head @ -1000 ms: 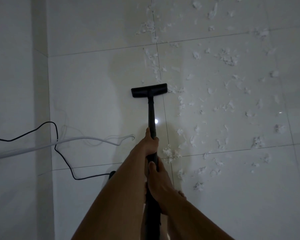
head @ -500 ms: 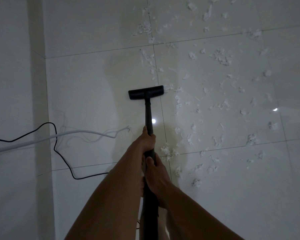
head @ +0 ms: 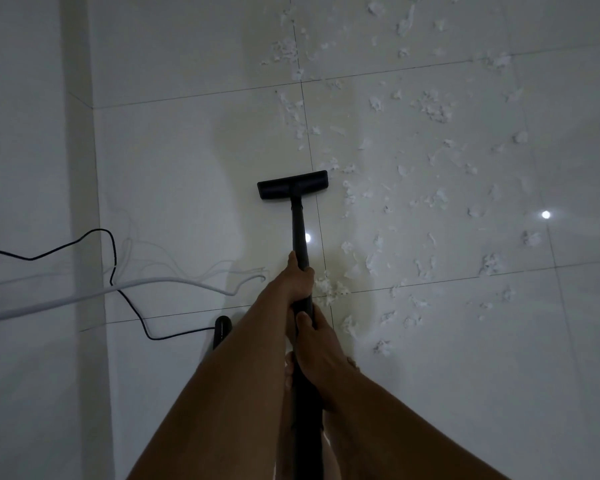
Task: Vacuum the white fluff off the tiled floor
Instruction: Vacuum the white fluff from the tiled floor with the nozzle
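A black vacuum wand [head: 298, 233] runs up the middle of the view to a flat black floor nozzle [head: 292, 185] resting on the pale tiled floor [head: 174, 174]. My left hand [head: 297, 278] grips the wand higher up; my right hand [head: 317, 351] grips it just below. White fluff [head: 430, 109] lies scattered over the tiles to the right of the nozzle and ahead of it, with a clump [head: 329, 289] close beside my left hand. The tiles left of the nozzle show no fluff.
A thin black cord [head: 125, 299] snakes over the floor at the left to a black vacuum part [head: 221, 330] beside my left arm. A white cable [head: 84, 296] with frayed strands lies across it. A wall [head: 25, 168] rises along the left side.
The nozzle has slid a little back toward me along the tile seam. Both hands keep their grip on the wand.
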`<state>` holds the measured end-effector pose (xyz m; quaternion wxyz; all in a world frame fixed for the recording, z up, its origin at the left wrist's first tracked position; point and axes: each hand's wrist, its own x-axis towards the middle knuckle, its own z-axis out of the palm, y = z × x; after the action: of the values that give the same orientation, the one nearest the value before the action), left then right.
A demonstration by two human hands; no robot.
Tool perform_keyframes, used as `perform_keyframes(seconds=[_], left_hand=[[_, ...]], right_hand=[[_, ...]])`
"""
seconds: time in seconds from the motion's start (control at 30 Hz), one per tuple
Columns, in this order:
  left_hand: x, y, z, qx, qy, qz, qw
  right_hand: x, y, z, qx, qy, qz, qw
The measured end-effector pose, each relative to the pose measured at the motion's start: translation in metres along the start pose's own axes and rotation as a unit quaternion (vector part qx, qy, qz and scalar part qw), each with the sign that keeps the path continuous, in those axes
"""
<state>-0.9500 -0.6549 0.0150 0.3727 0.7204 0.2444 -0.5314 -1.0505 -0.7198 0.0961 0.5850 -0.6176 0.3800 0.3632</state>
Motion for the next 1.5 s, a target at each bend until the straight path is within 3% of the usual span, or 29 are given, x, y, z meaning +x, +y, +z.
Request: perform_keyframes(seconds=[0.4,0.6,0.87,1.07,1.3,1.5], left_hand=[[0.005,-0.009,0.027,-0.003,-0.011,-0.006,1.0],[0.021,-0.005,0.023,-0.004,-0.003,-0.013,1.0],[0.045,0.014,0.0,-0.014,0.004,-0.001,1.0],[0.064,0.03,-0.03,0.004,0.012,0.011,1.0],[0.081,0.051,-0.06,0.007,0.018,0.013,1.0],[0.092,0.063,-0.08,0.01,0.016,0.018,1.0]], right_hand=[[-0.008,0.014,-0.023,-0.085,-0.034,-0.016,0.996],[0.009,0.012,-0.018,-0.041,-0.035,-0.001,0.999],[0.038,-0.009,-0.014,0.016,-0.028,0.0,0.999],[0.072,-0.018,0.014,-0.068,0.041,0.024,0.997],[0.101,-0.037,0.032,-0.082,0.047,0.019,0.995],[0.106,-0.069,0.035,-0.021,0.016,0.032,0.999]])
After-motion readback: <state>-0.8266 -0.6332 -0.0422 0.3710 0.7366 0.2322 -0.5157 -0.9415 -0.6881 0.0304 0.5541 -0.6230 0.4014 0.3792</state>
